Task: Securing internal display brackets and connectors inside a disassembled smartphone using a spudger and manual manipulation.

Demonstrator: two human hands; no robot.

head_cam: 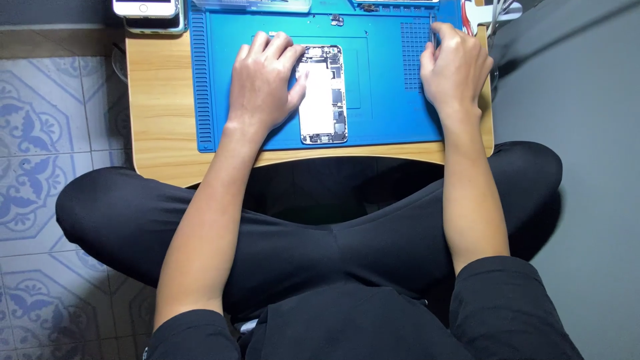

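The opened phone point(322, 94) lies flat on the blue work mat point(383, 120), long side running from 12 to 6 o'clock, its screen off and its boards, shields and battery bay showing. It sits a little left of the mat's middle, inside the faint rectangle moulded into the mat.

The left hand point(263, 80) rests palm down over the phone's left edge, at 9 o'clock from it. The fingers lie flat and spread toward 12 o'clock, and the thumb reaches across onto the phone's upper left part; the grip is loose, pressing down on the phone rather than clamped around it.

The right hand point(455, 67) lies at 3 o'clock from the phone, well apart from it, on the right side of the mat beside a patch of small square cells point(413, 53). Its fingers are curled together, and a thin metal tool point(434, 37) stands out from them toward 12 o'clock; the grip is closed on it.

A small dark part point(337, 21) lies on the mat at 12 o'clock from the phone, near the mat's far edge. The mat covers most of a light wooden worktop point(160, 100), which rests across the person's crossed legs in black trousers point(320, 247). At the worktop's 11 o'clock corner two more phones point(148, 12) are stacked. Patterned floor tiles point(40, 120) show at 9 o'clock, and a plain grey surface point(587, 100) at 3 o'clock.
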